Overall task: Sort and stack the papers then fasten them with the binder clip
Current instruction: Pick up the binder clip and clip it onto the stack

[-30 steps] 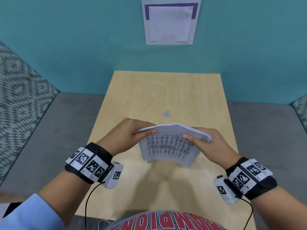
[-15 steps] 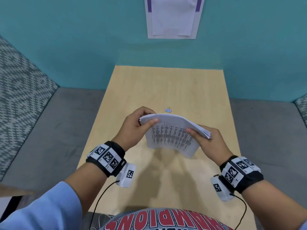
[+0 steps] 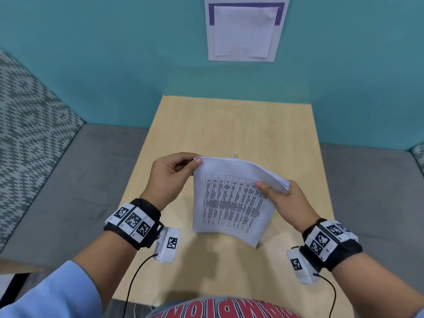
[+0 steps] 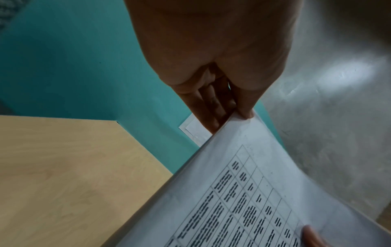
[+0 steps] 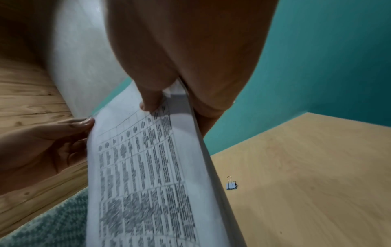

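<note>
Left hand (image 3: 171,177) pinches the top-left corner of the white printed paper stack (image 3: 231,203), thumb on the front, fingers curled behind. Stack is held upright above the light wooden table (image 3: 236,125), lower edge hanging free, top edge bowed over. Small blue binder clip (image 5: 231,185) lies on the table just behind the stack's top edge, apart from both hands. Right hand (image 3: 290,203) grips the stack's right edge, thumb across the printed table. Bare tabletop runs beyond the clip to the teal wall (image 3: 114,53).
</note>
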